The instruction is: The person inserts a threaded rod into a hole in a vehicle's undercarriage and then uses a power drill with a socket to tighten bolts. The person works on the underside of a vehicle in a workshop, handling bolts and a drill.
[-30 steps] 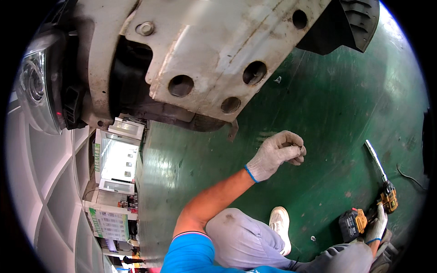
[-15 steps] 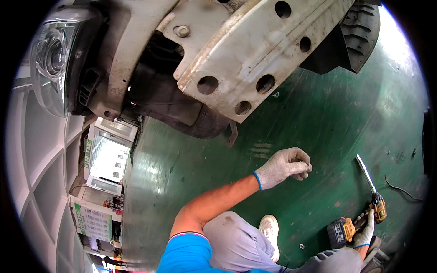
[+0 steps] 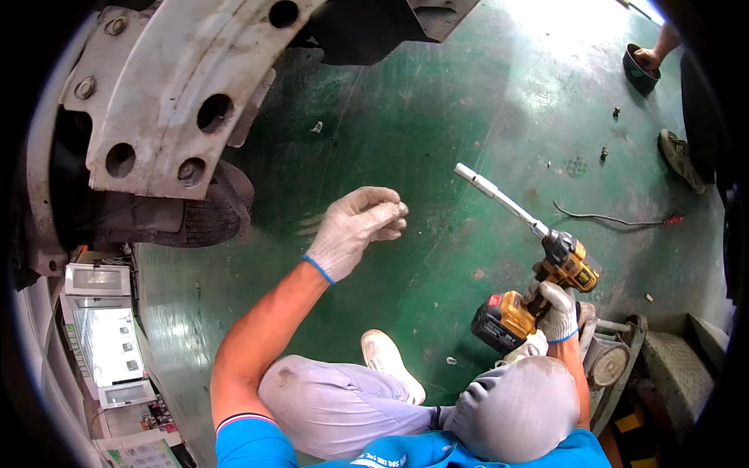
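Observation:
My left hand (image 3: 360,228), in a whitish knit glove with a blue cuff, hangs over the green floor. Its fingers are curled in with the tips pressed together; anything between them is too small to make out. My right hand (image 3: 557,310), gloved the same way, is wrapped round the grip of a yellow and black cordless impact wrench (image 3: 575,261). A black battery pack (image 3: 499,322) sits at its base. From its nose a long silver socket extension (image 3: 503,198) points up and left, away from me, toward the car's pale metal bumper beam (image 3: 168,86).
A tyre (image 3: 226,204) sits beneath the beam. On the green floor (image 3: 437,234) lie a thin cable (image 3: 616,221) and small bolts (image 3: 604,154). At far right another person's hand (image 3: 646,58) holds a black bowl (image 3: 640,76). Metal stands (image 3: 612,359) are at lower right.
The view has swung to the right, so the car sits further left. More of my right arm and the impact wrench shows, and another person has come into view. Both hands keep their grip.

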Available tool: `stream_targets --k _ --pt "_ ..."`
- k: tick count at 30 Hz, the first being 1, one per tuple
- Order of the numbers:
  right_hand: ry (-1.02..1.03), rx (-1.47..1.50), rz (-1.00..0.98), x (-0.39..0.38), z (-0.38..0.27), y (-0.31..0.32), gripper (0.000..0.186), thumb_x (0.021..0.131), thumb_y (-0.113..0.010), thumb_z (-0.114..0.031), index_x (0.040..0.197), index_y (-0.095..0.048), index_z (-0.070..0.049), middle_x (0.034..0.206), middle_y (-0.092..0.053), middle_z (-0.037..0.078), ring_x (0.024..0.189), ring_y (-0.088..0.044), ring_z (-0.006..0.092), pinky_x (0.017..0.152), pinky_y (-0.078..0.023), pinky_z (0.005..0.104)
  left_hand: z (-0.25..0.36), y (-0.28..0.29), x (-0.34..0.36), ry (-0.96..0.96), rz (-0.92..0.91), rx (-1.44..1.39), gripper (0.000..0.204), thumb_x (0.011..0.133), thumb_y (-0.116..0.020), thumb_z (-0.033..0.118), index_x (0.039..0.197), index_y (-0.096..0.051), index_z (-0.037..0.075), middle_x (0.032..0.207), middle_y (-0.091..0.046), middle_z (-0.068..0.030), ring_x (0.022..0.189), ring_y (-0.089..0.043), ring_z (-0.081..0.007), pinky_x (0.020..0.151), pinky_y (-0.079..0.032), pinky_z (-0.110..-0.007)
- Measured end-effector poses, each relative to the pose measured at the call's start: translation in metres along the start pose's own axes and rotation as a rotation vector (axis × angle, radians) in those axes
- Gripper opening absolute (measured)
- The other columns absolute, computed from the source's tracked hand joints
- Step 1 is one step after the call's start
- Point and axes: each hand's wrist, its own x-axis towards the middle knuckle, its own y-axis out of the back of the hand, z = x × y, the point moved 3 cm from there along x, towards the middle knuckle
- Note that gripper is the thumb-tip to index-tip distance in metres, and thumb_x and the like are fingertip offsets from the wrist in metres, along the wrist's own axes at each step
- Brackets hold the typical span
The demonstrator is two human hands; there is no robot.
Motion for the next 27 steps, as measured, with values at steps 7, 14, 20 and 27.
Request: stream_targets --k 7,14,20,27 --pt "0.036 -0.116 -0.054 -0.023 -0.043 -0.045 0.045 0.078 -0.073 -0.015 0.117 -0.056 0.000 0.083 -0.062 0.008 0.066 -0.061 0.0168 0.062 -0.054 0.0316 0.030 -0.018 0.018 -0.019 -0.033 -0.201 0.015 0.100 -0.055 0.016 0.112 -0.060 0.009 0.120 -0.064 -0.0094 0.102 -0.065 -0.0213 0.083 -0.057 -0.035" --pt "0.053 -0.111 -0.080 -0.025 -0.059 -0.072 0.044 0.078 -0.072 -0.005 0.120 -0.058 0.001 0.100 -0.068 0.012 0.072 -0.066 0.0170 0.067 -0.057 0.0325 0.006 -0.012 0.024 -0.104 -0.154 -0.322 0.015 0.101 -0.051 0.013 0.108 -0.060 0.003 0.115 -0.063 -0.0147 0.106 -0.063 -0.0258 0.093 -0.054 -0.042" --pt "0.083 -0.208 0.013 -0.024 -0.047 -0.052 0.053 0.067 -0.070 0.002 0.119 -0.060 -0.001 0.106 -0.068 0.011 0.095 -0.067 0.0216 0.084 -0.058 0.0366 0.028 -0.015 0.015 -0.155 -0.190 -0.386 0.017 0.101 -0.052 0.015 0.113 -0.059 0.004 0.120 -0.062 -0.0147 0.109 -0.064 -0.0268 0.097 -0.052 -0.045" --pt "0.103 -0.086 -0.144 -0.037 -0.051 -0.064 0.059 0.065 -0.066 0.000 0.123 -0.057 0.002 0.104 -0.067 0.014 0.088 -0.068 0.0258 0.079 -0.058 0.0382 0.032 0.004 0.000 -0.160 -0.235 -0.444 0.022 0.100 -0.056 0.018 0.118 -0.059 0.005 0.121 -0.064 -0.0152 0.111 -0.064 -0.0281 0.093 -0.056 -0.045"
